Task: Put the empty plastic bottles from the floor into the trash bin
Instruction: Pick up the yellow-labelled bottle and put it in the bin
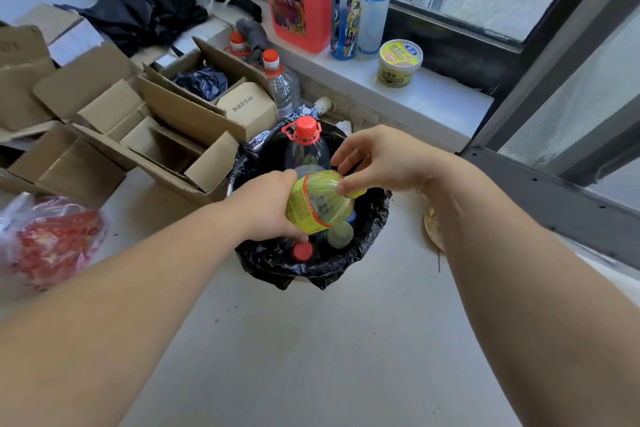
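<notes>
A trash bin (pixel 367 243) lined with a black bag stands on the floor in the middle. Over its mouth my left hand (pixel 266 208) grips a clear plastic bottle with a yellow label (pixel 317 206), tilted with its yellow cap to the right. The thumb and fingers of my right hand (pixel 377 159) pinch that cap end. Inside the bin stands a large clear bottle with a red cap and handle (pixel 304 135). A red cap (pixel 302 251) and other bottle parts show lower in the bin.
Open cardboard boxes (pixel 138 128) lie left of the bin, with two red-capped water bottles (pixel 282 80) behind them. A red and white plastic bag (pixel 52 239) sits at far left. On the windowsill (pixel 433 97) stand a pink jug, two bottles and a yellow tub.
</notes>
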